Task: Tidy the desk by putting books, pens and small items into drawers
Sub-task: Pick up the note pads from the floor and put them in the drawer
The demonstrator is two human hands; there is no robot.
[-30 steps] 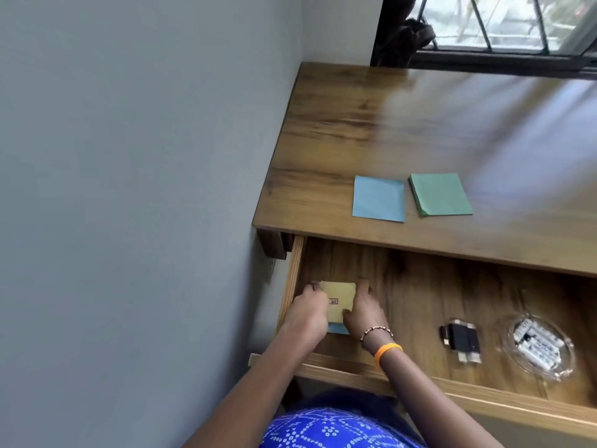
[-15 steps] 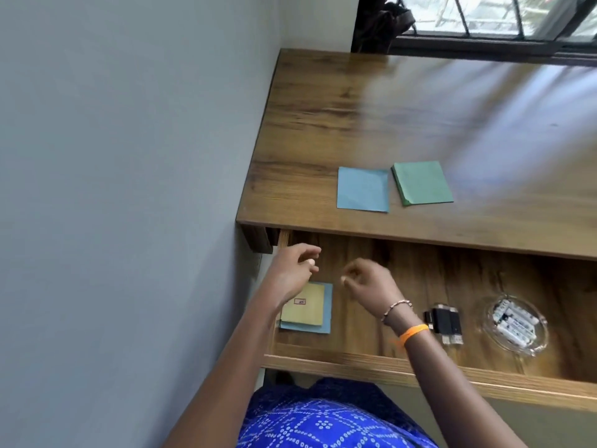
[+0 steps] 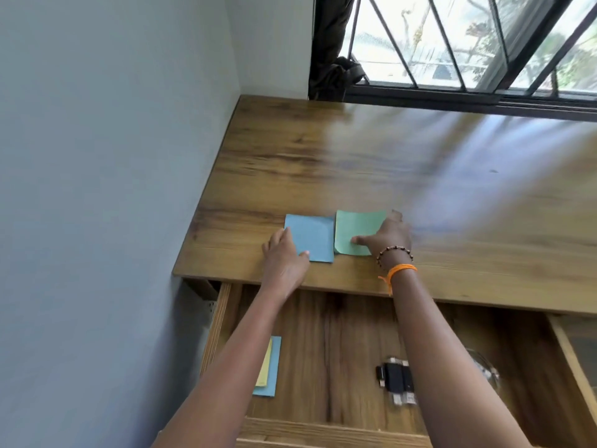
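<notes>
My left hand [image 3: 284,253] pinches the near left corner of the blue pad [image 3: 311,236] at frame centre, while my right hand [image 3: 389,236] grips the green pad [image 3: 357,229] just right of it.

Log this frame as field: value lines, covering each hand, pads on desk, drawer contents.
left hand: on the blue pad, thumb over its near-left corner
right hand: on the green pad, thumb on top, fingers at its right edge
grip: neither pad visibly lifted
desk: both pads side by side near the front edge
drawer: open, holds a yellow pad on a blue sheet, black small items, and a clear dish partly hidden by the right arm
</notes>
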